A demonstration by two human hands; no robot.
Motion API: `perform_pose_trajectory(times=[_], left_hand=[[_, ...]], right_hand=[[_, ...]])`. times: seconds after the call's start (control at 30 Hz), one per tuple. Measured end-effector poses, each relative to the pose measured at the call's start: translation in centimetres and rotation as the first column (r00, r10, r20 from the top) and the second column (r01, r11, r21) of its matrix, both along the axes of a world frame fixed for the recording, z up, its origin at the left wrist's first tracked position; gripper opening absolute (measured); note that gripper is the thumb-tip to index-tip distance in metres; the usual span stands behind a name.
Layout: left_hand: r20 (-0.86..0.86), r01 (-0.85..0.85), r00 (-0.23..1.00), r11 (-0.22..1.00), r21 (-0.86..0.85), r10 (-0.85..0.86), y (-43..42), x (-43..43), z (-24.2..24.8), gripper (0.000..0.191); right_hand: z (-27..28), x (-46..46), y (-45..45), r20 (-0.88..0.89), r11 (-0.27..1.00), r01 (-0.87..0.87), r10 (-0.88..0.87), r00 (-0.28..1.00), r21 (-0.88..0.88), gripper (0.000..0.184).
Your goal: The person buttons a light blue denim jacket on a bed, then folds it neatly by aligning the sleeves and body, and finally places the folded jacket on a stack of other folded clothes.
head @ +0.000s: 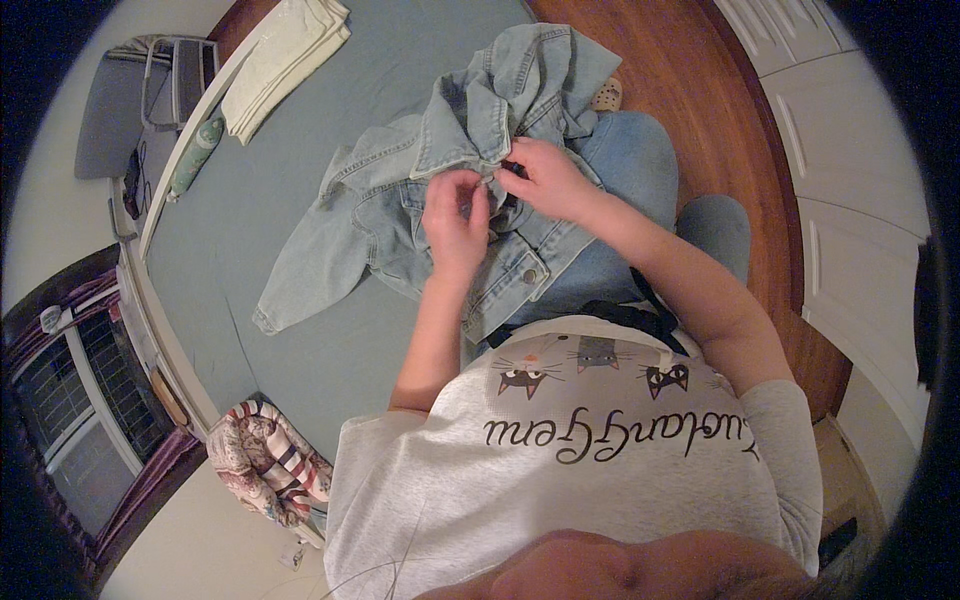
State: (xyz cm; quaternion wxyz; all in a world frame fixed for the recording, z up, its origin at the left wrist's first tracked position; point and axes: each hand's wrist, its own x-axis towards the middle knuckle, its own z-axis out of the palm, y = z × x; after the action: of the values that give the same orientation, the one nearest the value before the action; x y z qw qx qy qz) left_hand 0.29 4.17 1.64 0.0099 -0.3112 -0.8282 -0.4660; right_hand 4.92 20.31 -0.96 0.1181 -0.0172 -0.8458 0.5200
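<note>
A light-blue denim jacket (322, 232) lies partly across my lap and partly on a blue-grey covered bed. Its pointed collar (450, 139) faces up, and one sleeve stretches out to the left. Just below the collar, my left hand (456, 217) pinches the jacket's front edge between thumb and fingers. Close beside it, my right hand (544, 178) grips the denim at the collar's right corner. The fingertips nearly meet, and whatever small part lies between them is hidden. A metal button (530, 276) shows on the jacket's lower band, nearer my waist.
Folded cream cloth (285, 64) and a green bottle-like object (196, 159) lie along the far-left edge of the bed (300, 367). Patterned bedding (262, 457) is heaped at lower left. On the right are a wooden floor (720, 142), a perforated clog (607, 95) and white cabinets (840, 142).
</note>
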Motion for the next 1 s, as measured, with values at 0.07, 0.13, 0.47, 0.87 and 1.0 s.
perform_pose_trajectory(times=[0.07, 0.13, 0.47, 0.87, 1.0], left_hand=[[0.152, -0.034, 0.988, 0.997, 0.073, 0.023, -0.2, -0.1, -0.4, 0.02], [0.223, -0.038, 0.975, 0.994, 0.107, 0.013, -0.4, -0.3, -0.6, 0.022], [0.745, -0.073, 0.623, 0.93, 0.36, -0.239, -1.7, -2.3, 0.9, 0.025], [0.715, -0.092, 0.642, 0.898, 0.43, -0.277, -1.7, -1.4, -0.2, 0.029], [0.696, -0.068, 0.673, 0.917, 0.393, -0.249, -1.5, -1.4, -0.2, 0.029]], right_hand=[[-0.2, 0.0, 0.1, -0.058, 1.0, -0.015, 0.015, 0.998, -0.001, 0.019], [-0.1, -0.1, 0.1, -0.048, 0.999, -0.031, 0.031, 0.998, -0.01, 0.019], [1.1, 0.2, -0.2, -0.004, 0.967, -0.056, 0.057, 0.998, -0.25, 0.024], [-0.2, -0.2, -0.3, 0.094, 0.804, -0.082, 0.169, 0.981, -0.589, 0.025], [0.4, 0.0, 0.1, 0.078, 0.93, -0.16, 0.196, 0.978, -0.333, 0.026]])
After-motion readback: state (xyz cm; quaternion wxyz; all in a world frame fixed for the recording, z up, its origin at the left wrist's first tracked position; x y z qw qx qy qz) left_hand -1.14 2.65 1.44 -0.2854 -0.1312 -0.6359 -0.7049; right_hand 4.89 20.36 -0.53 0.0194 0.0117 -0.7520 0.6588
